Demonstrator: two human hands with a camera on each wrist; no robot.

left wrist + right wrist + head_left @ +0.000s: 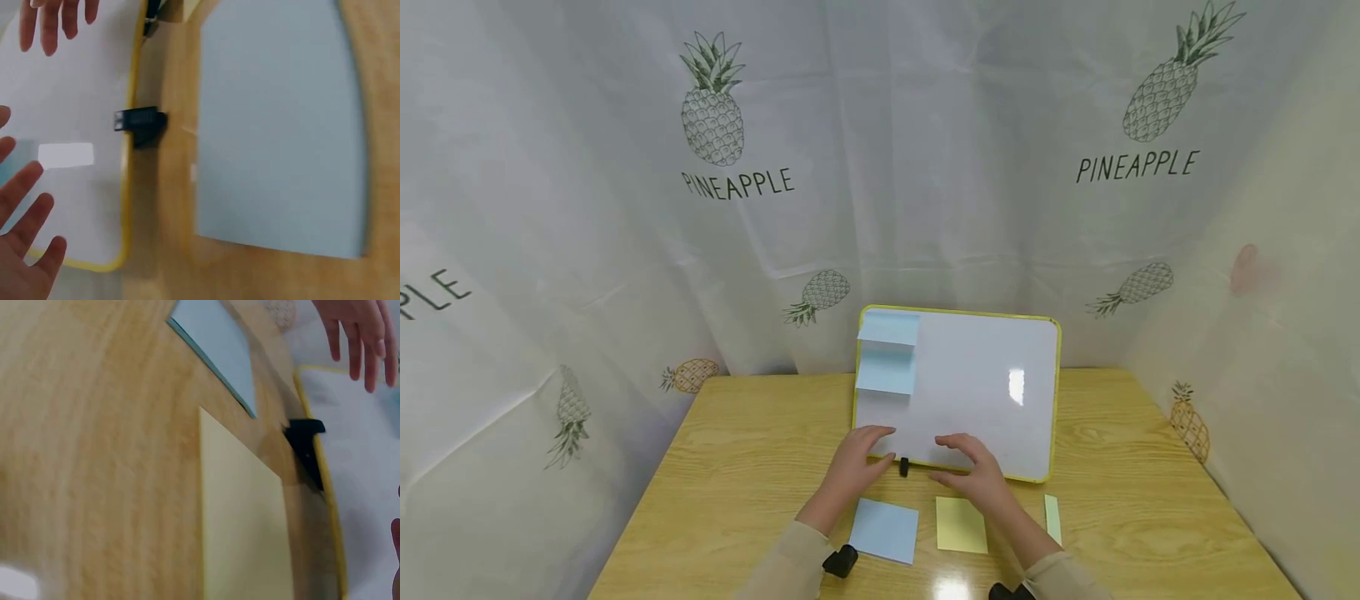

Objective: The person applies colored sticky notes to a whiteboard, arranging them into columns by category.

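A whiteboard [977,383] with a yellow frame leans at the back of the table, and two pale blue sticky notes [886,368] are stuck one above the other at its upper left. Before the board's lower left corner hovers my left hand [859,460], fingers spread and holding nothing. My right hand [977,473] is near the lower edge, its fingers loosely bent with nothing between them. Between the hands, a small black clip [142,122] sits on the bottom frame. Below lie a blue sticky-note pad [885,531] and a yellow sticky-note pad [244,519].
A narrow pale green strip [1053,520] lies right of my right forearm. The wooden table [1150,492] extends to both sides. Behind it hangs a white curtain [962,167] printed with pineapples. Black cameras [840,561] are strapped on the wrists.
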